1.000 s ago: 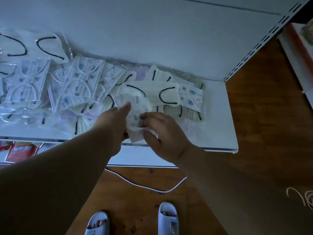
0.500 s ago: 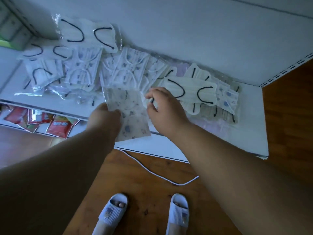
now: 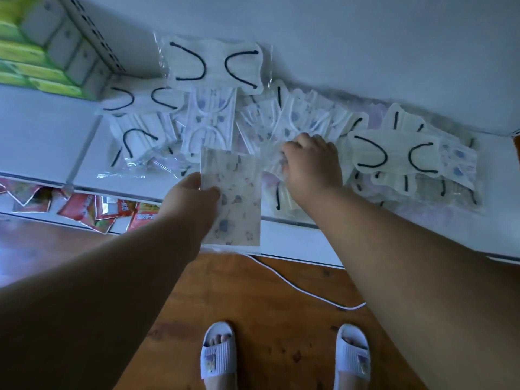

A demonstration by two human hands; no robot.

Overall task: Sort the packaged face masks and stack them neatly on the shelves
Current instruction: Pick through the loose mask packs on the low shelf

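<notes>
Just in front of the shelf [image 3: 464, 226], overhanging its front edge, a printed mask packet [image 3: 235, 204] hangs from the left hand [image 3: 187, 201], whose grip is a pinch on the packet's left edge: thumb on the face, fingers hidden behind. The packet looks light, thin and floppy, its clear wrap probably slick, so an edge pinch should carry it, though a flatter hold nearer the middle would stop it sagging. On the shelf lies a loose jumble of mask packets [image 3: 306, 119], some with black ear loops, some with blue print, overlapping one another. The right hand [image 3: 311, 161] is palm down on that jumble, fingers curled into the packets; whether its grip has closed on one or only presses them cannot be told. Both forearms reach forward and down, the left wrist slightly nearer the person than the right.
</notes>
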